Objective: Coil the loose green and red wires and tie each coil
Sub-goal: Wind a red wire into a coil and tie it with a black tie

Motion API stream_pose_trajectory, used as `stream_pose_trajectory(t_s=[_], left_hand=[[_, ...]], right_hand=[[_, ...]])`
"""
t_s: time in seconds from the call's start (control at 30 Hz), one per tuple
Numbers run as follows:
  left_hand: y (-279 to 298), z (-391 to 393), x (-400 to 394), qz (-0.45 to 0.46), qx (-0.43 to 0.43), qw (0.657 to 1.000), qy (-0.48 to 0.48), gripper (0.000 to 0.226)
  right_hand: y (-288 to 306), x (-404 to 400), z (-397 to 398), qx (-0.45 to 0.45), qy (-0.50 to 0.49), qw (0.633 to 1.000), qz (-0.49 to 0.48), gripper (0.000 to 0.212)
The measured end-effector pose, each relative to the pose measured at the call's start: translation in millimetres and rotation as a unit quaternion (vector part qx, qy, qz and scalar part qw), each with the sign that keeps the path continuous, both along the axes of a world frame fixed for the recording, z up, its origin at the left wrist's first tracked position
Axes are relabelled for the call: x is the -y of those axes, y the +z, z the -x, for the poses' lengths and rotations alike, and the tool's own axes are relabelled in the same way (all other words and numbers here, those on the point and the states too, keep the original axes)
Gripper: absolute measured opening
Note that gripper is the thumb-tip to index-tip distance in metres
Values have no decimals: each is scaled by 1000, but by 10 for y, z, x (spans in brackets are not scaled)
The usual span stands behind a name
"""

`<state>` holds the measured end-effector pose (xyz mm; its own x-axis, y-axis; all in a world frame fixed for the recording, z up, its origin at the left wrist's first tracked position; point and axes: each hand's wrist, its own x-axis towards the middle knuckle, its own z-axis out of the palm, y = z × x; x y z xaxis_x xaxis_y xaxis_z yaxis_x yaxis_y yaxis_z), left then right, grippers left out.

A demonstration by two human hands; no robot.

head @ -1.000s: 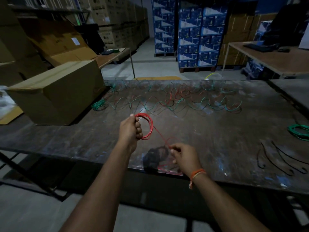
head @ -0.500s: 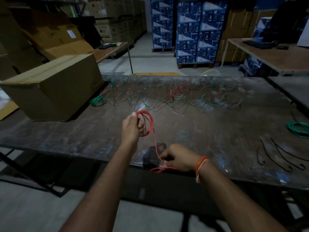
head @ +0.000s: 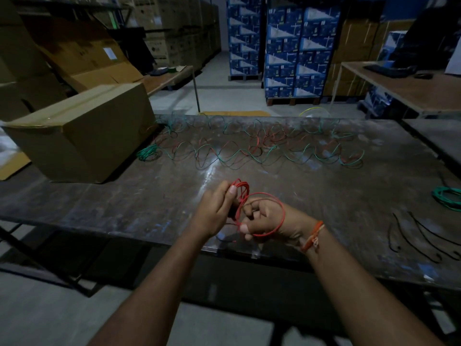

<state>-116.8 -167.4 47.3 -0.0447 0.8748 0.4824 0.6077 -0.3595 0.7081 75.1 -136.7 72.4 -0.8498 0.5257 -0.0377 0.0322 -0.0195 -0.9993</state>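
- Hands working close together above the near edge of the metal table (head: 324, 186), nearly touching.
- Left hand (head: 215, 208) is gripping the red coil (head: 242, 193) between thumb and curled fingers, holding it upright just above the tabletop.
- Right hand (head: 264, 218) is pinching a loose red loop (head: 280, 213) of the same wire; this loop is arcing over the back of the hand and coming round to the thumb and fingers at the near side.
- Orange wrist thread (head: 313, 237) is sitting on the right wrist.
- Loose green and red wires (head: 249, 151) are lying in wavy tangles across the far half of the table, well apart from both hands.
- Small green coil (head: 148, 153) is resting at far left, beside the cardboard box (head: 82, 141).
- Second green coil (head: 447, 197) is lying at the right edge.
- Black ties (head: 419, 236) are lying near right; their count is hard to tell.
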Motion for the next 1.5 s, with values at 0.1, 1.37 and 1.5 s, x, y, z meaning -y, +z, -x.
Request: stream_pose_trajectory(t_s=[0.1,1.37,1.5], left_hand=[[-34,18,-14,5,-23,1000,-5,28],[-294,338,-275,74,422,885,181,32],[-222,-26,-364,151,371,911,95,33]], right_hand=[[22,-25,-72,-42,-3,993,113,27],[-498,-524,-251,-26,-364,931,19,12],[-465,-570,-30,81,-270,954,-101,8]])
